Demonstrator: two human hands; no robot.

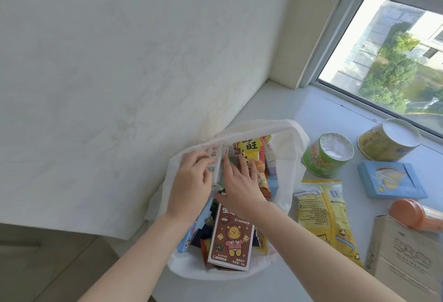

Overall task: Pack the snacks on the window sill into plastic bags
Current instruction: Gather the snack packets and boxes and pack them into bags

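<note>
A white plastic bag (pixel 285 165) stands open on the window sill (pixel 318 114), packed with several snack packs. A brown box with a bear picture (pixel 231 237) leans at its front. My left hand (pixel 189 181) grips a white-and-red carton (pixel 49 155) at the bag's left side. My right hand (pixel 237 181) reaches into the bag, fingers stretched flat against a dark green pack (pixel 233 161) beside the carton. A yellow-and-red pack (pixel 250 148) stands behind.
On the sill right of the bag lie a green tub (pixel 327 155), a yellow-green tub (pixel 388 143), a blue box (pixel 393 179), a long yellow packet (pixel 323 217), a brown paper bag (pixel 405 256) and an orange-lidded item (pixel 412 213). A white wall rises left; the window is at right.
</note>
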